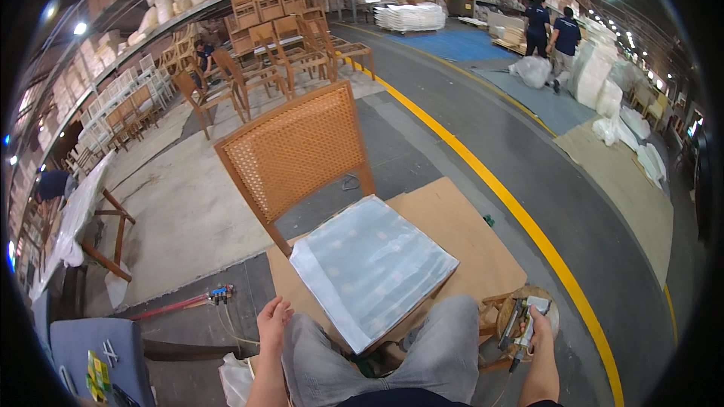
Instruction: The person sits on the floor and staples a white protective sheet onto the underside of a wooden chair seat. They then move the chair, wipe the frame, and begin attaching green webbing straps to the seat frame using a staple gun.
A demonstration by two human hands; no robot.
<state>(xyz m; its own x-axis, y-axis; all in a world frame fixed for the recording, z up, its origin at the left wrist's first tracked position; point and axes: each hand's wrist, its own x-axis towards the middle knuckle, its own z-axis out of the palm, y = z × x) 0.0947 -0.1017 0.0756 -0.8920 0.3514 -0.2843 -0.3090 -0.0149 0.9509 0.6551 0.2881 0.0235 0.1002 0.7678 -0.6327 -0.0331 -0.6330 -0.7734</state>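
the left hand (274, 322) holds nothing, its fingers loosely parted. in front, over brown cardboard (471, 230), is the chair (332, 143): its seat (373, 267) already covered, back (290, 157) bare; what remains cannot be told. the covering (354, 290) looks pale and wrinkled, the back tan and woven. the right hand (541, 325) grips 1 silver-and-black tool (511, 324).

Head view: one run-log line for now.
left hand: open, empty | right hand: holding tool over stool | chair: upright, film-covered seat

one wide fisheye view looks down and ahead from head height, near above a chair seat (373, 267).
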